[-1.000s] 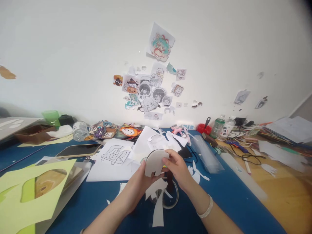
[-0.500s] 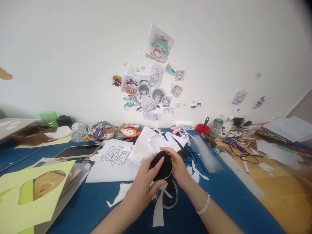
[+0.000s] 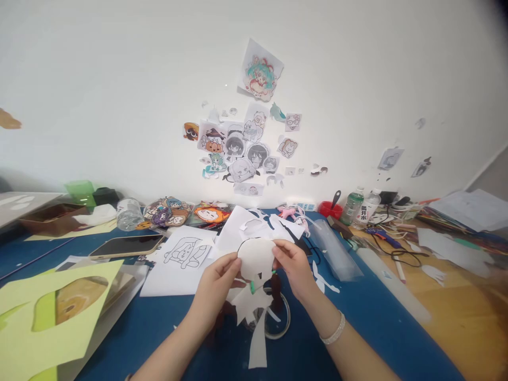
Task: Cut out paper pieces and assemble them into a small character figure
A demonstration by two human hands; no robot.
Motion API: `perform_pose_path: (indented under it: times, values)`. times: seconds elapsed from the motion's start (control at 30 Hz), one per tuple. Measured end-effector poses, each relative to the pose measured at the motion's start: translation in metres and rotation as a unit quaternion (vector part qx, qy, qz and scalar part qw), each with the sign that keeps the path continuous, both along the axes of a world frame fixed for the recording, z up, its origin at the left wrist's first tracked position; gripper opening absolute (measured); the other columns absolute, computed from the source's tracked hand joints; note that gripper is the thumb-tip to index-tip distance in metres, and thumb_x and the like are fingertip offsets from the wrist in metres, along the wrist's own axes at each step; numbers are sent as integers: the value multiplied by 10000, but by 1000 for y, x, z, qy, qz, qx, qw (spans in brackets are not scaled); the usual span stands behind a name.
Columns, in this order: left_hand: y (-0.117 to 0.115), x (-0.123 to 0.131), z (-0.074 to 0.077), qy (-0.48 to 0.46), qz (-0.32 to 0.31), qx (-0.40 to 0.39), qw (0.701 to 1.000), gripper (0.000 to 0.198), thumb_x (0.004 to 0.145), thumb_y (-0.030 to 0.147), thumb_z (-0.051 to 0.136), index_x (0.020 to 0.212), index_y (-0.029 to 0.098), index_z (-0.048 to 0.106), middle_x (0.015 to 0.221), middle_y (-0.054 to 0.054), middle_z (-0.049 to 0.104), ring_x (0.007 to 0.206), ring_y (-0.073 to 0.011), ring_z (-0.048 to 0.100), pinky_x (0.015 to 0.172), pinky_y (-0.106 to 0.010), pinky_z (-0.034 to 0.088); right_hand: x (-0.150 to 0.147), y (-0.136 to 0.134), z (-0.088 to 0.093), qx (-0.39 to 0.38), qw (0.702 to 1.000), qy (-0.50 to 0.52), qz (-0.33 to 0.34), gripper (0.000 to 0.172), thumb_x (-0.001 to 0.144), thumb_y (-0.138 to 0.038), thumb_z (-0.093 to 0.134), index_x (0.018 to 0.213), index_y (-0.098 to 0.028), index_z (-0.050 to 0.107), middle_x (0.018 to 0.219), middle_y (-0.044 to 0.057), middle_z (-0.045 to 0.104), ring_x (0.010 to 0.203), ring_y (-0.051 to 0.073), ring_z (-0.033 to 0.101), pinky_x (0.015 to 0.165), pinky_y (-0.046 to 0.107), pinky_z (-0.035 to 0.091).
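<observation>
Between my two hands is a rounded cutout (image 3: 256, 257), white on the side facing me, with a thin dark line along its upper left edge. My left hand (image 3: 224, 278) pinches its left edge between thumb and fingers. The right edge is pinched by my right hand (image 3: 291, 264), which has a sparkling bracelet on its wrist. Below the cutout lie jagged white paper scraps (image 3: 254, 304) and a long paper strip (image 3: 257, 344). A roll of tape (image 3: 283, 328) sits beside them, partly covered. Small green and dark brown bits show under the cutout.
A drawing on paper (image 3: 184, 253) and a phone (image 3: 126, 246) lie to the left. Yellow card with cut holes (image 3: 24, 301) fills the near left. At the right are a clear plastic sleeve (image 3: 337, 254), bottles (image 3: 353, 203), a red bowl (image 3: 329, 211) and a glue gun (image 3: 383, 237).
The round piece showed a black face and now shows a white one. My left hand has moved off its face to the left edge; my right hand pinches the right edge.
</observation>
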State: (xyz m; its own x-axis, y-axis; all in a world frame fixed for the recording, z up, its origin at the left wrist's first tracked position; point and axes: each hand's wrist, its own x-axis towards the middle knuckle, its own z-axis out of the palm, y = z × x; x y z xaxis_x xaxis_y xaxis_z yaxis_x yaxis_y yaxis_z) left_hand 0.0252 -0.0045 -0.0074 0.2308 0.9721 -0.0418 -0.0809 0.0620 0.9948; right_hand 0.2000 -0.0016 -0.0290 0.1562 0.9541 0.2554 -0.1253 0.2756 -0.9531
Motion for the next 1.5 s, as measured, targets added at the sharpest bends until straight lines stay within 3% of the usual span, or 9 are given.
perform_pose_path:
  times: [0.13,0.27,0.6,0.77,1.0,1.13,1.3,1.5]
  values:
    - [2,-1,-2,-23,-28,-34,999,443,694,439,608,1004,122,606,782,-36,649,672,-185,635,712,-330,532,2,0,0,-18,998,56,39,272,727,-371,650,902,-165,684,524,-19,539,501,103,480,521,240,422]
    - [4,0,-4,-20,-23,-20,999,446,699,432,604,1017,119,598,819,-43,654,683,-179,634,708,-322,535,2,0,1,-17,992,97,73,262,721,-366,669,899,-176,698,595,-6,564,528,95,477,538,235,436]
    - [6,1,-7,-8,-24,9,1000,345,713,404,587,932,144,642,769,-20,671,642,-150,619,651,-271,540,4,-6,5,35,993,43,100,159,732,-331,668,827,-206,697,761,15,606,659,128,524,595,241,435]
    - [5,0,-7,-2,-37,7,999,334,724,404,580,937,153,637,752,-21,682,650,-156,632,646,-263,538,3,-7,10,49,997,-1,64,160,741,-329,647,815,-194,693,747,12,599,646,123,510,589,238,417]
    - [5,2,-6,-13,-65,2,998,341,713,408,621,937,151,636,753,-35,693,650,-159,645,651,-258,537,3,-3,10,-5,1000,5,-30,202,708,-362,645,739,-163,653,562,-20,530,523,103,457,530,239,390]
    - [2,2,-8,-46,-88,-22,995,381,753,432,590,1009,150,596,716,-39,687,661,-173,659,669,-278,532,0,-2,8,-14,999,21,-38,239,716,-393,628,745,-156,630,502,-41,474,486,93,416,488,225,345]
    - [-3,2,-7,-65,-163,-40,984,388,818,485,477,908,127,597,681,-71,670,641,-172,650,628,-265,507,-3,-3,10,-13,998,32,-46,251,700,-412,637,724,-163,614,508,-47,460,491,95,402,490,230,334]
    - [-5,3,-3,-96,-183,-30,978,313,808,429,523,939,157,608,883,-79,628,701,-164,612,652,-290,498,-2,-3,9,-20,998,37,-39,257,707,-423,641,755,-172,613,538,-29,507,518,113,441,514,241,367]
